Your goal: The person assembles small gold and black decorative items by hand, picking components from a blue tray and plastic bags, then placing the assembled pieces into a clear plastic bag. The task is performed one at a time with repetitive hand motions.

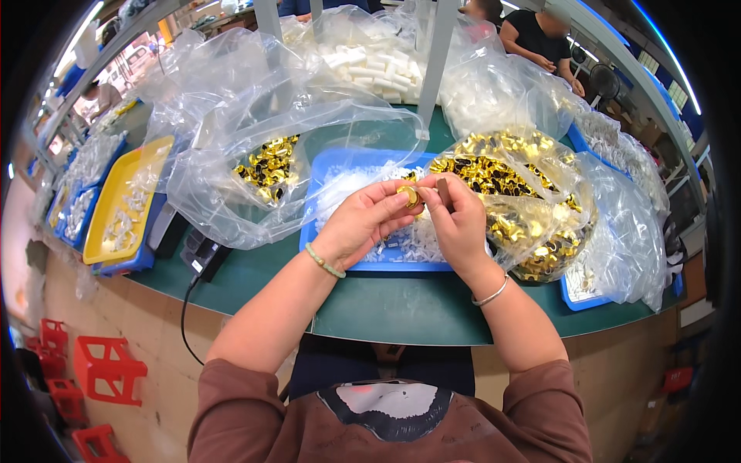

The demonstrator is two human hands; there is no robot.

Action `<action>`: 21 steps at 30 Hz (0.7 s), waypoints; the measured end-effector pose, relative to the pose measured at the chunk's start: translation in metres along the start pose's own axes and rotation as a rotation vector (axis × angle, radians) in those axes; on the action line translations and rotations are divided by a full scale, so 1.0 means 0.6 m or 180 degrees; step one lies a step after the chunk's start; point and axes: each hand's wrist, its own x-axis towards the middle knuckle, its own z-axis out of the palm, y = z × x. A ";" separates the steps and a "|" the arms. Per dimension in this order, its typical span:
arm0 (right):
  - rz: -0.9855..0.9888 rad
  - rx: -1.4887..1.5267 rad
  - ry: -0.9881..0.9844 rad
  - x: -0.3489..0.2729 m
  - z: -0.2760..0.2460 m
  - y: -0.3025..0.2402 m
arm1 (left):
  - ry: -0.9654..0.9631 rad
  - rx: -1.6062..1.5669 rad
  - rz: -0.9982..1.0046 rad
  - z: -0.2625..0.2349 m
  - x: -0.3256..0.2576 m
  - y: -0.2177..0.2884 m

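Observation:
Over a blue tray [370, 266] of small white plastic pieces [347, 185], my two hands meet. My left hand [363, 220] pinches a shiny gold cap-like part [411, 198] between thumb and fingers. Closed around a thin brown strip-like tool [444, 193], my right hand [461, 224] brings its fingertips against the gold part. Whether the right fingers also hold a small piece there is hidden. Just right of that hand, a clear bag holds many similar gold parts [532, 231]. Another open clear bag with gold parts [268, 171] lies to the left of the tray.
Behind the tray, large clear bags hold white cylindrical pieces [370, 68]. A yellow tray [116, 208] stands at the left, near a black device [202, 255] with a cable. Grey metal posts [438, 62] rise from the green table [401, 309]. Another person [540, 46] works at far right.

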 end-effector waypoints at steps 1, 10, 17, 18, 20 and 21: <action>-0.0068 -0.0025 0.0022 -0.001 0.001 -0.001 | 0.0000 -0.0013 0.0010 0.000 -0.001 -0.002; -0.0227 -0.0048 0.0095 -0.006 0.010 0.008 | 0.0108 -0.0052 0.0192 0.004 -0.003 -0.004; -0.0680 -0.0486 0.0152 -0.003 0.009 0.002 | 0.0273 0.0229 0.0501 0.013 -0.006 -0.007; -0.0686 -0.0505 0.0150 -0.003 0.009 0.002 | 0.0303 0.0251 0.0534 0.013 -0.007 -0.007; -0.0837 -0.0523 0.0224 -0.003 0.011 0.008 | 0.0373 0.0315 0.0603 0.016 -0.007 -0.009; -0.0908 -0.0537 0.0259 -0.004 0.012 0.011 | 0.0405 0.0341 0.0633 0.017 -0.007 -0.010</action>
